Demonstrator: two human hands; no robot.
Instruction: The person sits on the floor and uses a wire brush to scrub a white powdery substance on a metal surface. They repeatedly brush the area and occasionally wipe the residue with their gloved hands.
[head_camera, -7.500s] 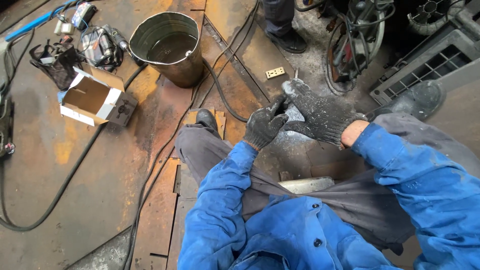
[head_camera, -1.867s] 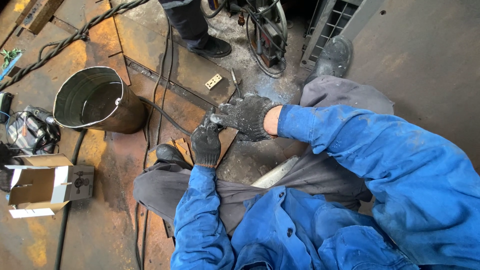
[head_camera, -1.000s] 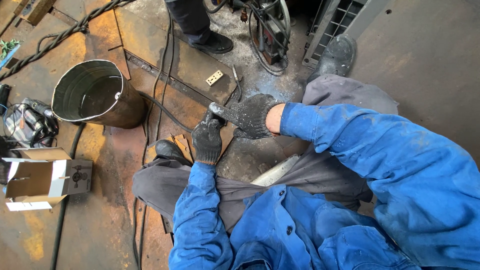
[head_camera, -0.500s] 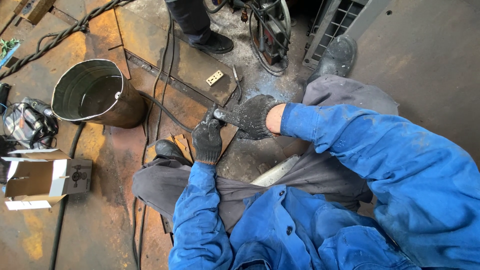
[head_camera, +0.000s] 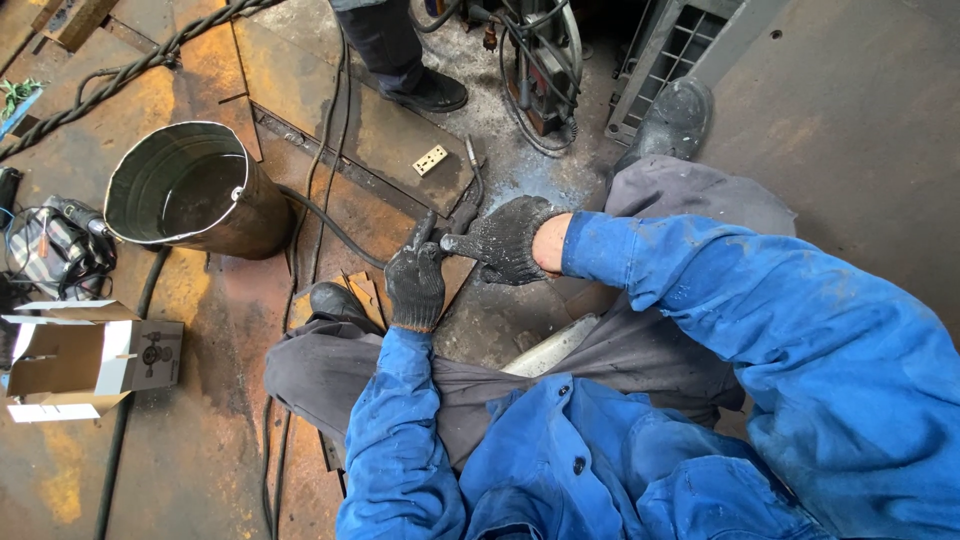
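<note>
We see the left hand (head_camera: 416, 285) and the right hand (head_camera: 503, 240), both in dark knit work gloves, meeting just above the person's knees. The right hand's fingers pinch the fingertips of the left glove; the left fingers point upward and hold nothing that we can make out. So the thing in hand is the left glove itself, worn on the left hand, in front of the grey trouser legs and over the rusty steel floor plates (head_camera: 380, 150).

Both sleeves are bright blue, stained work-jacket cloth. A pale, flat metal piece (head_camera: 550, 345) lies between the legs, just below the hands. The person's black boots show at the left knee (head_camera: 335, 300) and farther out beside a grey grille (head_camera: 672, 120).

To the left stands a round galvanised metal bucket (head_camera: 235, 215), upright and open; it holds dark liquid in its lower part, and we cannot tell what kind. Nearer the left edge sits an open cardboard box (head_camera: 135, 355), flaps spread, its inside looking bare from here. Above it lies a power tool with coiled cable (head_camera: 65, 245). Black cables (head_camera: 330, 215) run across the floor past the bucket. A small pale tag-like plate (head_camera: 431, 159) lies on the floor beyond the hands, and another person's dark shoe (head_camera: 430, 92) stands near the top.
</note>
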